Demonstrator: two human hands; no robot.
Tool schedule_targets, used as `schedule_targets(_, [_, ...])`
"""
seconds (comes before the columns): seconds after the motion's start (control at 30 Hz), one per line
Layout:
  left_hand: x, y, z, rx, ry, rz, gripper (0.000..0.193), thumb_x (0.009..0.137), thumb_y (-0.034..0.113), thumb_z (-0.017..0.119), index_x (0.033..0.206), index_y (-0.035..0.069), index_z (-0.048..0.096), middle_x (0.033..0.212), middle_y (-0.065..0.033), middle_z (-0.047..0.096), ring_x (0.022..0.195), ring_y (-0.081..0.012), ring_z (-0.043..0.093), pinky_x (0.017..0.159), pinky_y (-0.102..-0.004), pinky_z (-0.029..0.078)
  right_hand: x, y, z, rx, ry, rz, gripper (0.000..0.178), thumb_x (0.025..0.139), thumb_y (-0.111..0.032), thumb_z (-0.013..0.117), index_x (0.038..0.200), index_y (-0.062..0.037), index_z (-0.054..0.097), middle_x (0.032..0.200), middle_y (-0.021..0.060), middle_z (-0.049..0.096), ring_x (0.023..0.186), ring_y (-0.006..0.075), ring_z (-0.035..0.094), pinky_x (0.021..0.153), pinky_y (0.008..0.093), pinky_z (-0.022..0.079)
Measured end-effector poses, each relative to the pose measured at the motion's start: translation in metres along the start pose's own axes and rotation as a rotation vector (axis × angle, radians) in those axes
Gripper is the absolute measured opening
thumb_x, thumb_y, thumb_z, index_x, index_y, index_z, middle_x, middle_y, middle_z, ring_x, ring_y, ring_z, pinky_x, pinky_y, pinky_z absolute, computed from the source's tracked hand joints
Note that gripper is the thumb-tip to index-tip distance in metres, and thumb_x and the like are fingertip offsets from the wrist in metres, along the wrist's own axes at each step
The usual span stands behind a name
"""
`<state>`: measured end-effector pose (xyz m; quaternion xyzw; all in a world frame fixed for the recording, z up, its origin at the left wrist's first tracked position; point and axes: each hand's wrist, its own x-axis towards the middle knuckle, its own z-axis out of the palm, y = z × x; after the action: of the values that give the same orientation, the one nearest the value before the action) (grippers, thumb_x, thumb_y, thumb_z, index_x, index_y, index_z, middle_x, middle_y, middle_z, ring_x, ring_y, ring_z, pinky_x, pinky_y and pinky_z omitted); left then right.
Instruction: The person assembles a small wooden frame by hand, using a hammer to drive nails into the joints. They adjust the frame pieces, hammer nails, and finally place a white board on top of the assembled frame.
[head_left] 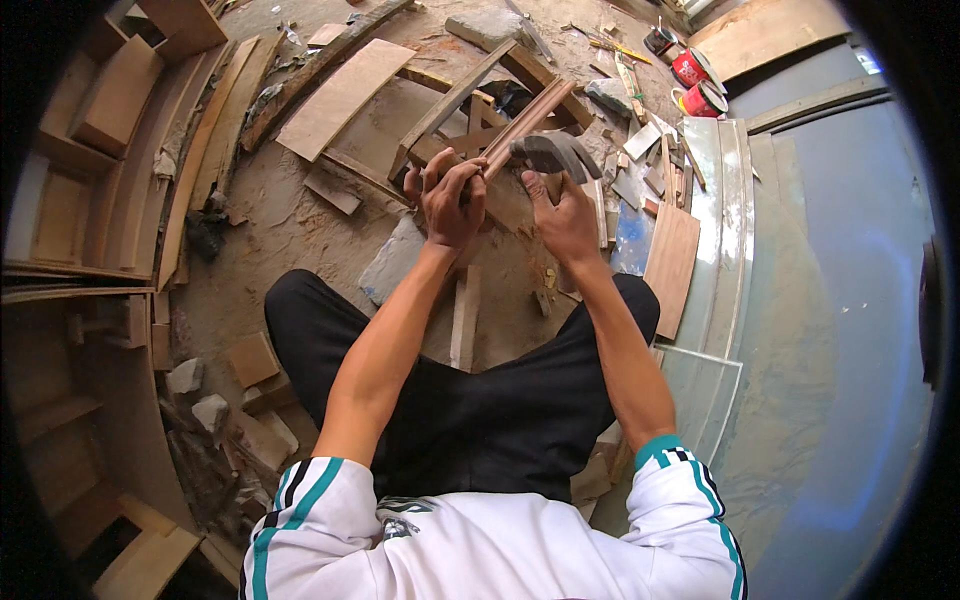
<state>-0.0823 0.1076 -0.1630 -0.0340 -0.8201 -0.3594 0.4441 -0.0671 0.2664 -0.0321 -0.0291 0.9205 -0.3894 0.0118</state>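
My left hand (450,195) grips the near end of a long, narrow strip of reddish wood moulding (530,120) that slants up and to the right. My right hand (565,215) holds a hammer by its handle just to the right of the strip. The grey metal hammer head (555,152) sits over the strip, close beside my left fingers. Both forearms reach forward over my black trousers (470,410), and I am crouched on a sandy floor.
Wooden boards (345,95) and offcuts lie scattered ahead. Wooden frames (90,200) stand at the left. A small plank (672,265) and glass sheets (720,210) lie at the right, beside a blue-grey panel (850,300). Red tins (695,85) stand at the back right.
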Motion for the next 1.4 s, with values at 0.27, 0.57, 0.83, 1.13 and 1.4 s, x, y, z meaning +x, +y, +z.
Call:
schedule_targets(0.27, [0.024, -0.008, -0.014, 0.169, -0.183, 0.243, 0.026, 0.088, 0.028, 0.058, 0.11, 0.016, 0.068, 0.107, 0.002, 0.072, 0.115, -0.0174, 0.058, 0.1, -0.039, 0.023, 0.007, 0.093, 0.064, 0.319, -0.022, 0.021, 0.058, 0.076, -0.035, 0.087, 0.117, 0.0001, 0.064, 0.109, 0.0129, 0.072, 0.102, 0.0233, 0.067, 0.09, 0.0341, 0.05])
schedule_targets(0.57, [0.041, -0.029, -0.03, 0.13, -0.46, 0.352, 0.034, 0.093, 0.025, 0.05, 0.123, 0.013, 0.063, 0.107, -0.0048, 0.068, 0.12, -0.0244, 0.056, 0.114, -0.0479, 0.02, -0.005, 0.077, 0.072, 0.234, -0.037, -0.174, 0.064, 0.074, -0.03, 0.084, 0.128, -0.0098, 0.057, 0.108, 0.0218, 0.07, 0.101, 0.0388, 0.068, 0.083, 0.044, 0.053])
schedule_targets(0.83, [0.027, -0.018, -0.023, 0.11, -0.316, 0.319, 0.049, 0.077, 0.045, 0.075, 0.118, 0.018, 0.067, 0.105, 0.0004, 0.068, 0.113, -0.0195, 0.056, 0.113, -0.0455, 0.021, -0.003, 0.086, 0.074, 0.286, -0.096, -0.135, 0.045, 0.077, -0.016, 0.083, 0.116, -0.0023, 0.064, 0.1, 0.0116, 0.072, 0.09, 0.0236, 0.067, 0.082, 0.0367, 0.052])
schedule_targets(1.13, [0.027, -0.03, -0.02, 0.055, -0.285, 0.346, 0.044, 0.076, 0.044, 0.078, 0.11, 0.018, 0.069, 0.099, 0.0017, 0.069, 0.107, -0.0182, 0.057, 0.109, -0.0421, 0.026, -0.006, 0.077, 0.067, 0.339, -0.165, -0.167, 0.065, 0.078, -0.02, 0.084, 0.133, -0.0061, 0.054, 0.12, 0.015, 0.069, 0.106, 0.0264, 0.066, 0.092, 0.0382, 0.05])
schedule_targets(1.4, [0.024, -0.038, -0.018, 0.06, -0.229, 0.36, 0.037, 0.075, 0.041, 0.077, 0.102, 0.016, 0.072, 0.098, 0.0018, 0.068, 0.107, -0.0189, 0.057, 0.109, -0.0433, 0.026, -0.008, 0.061, 0.056, 0.304, -0.175, 0.022, 0.043, 0.082, -0.024, 0.081, 0.112, 0.0015, 0.065, 0.104, 0.0146, 0.071, 0.088, 0.02, 0.065, 0.082, 0.0358, 0.051])
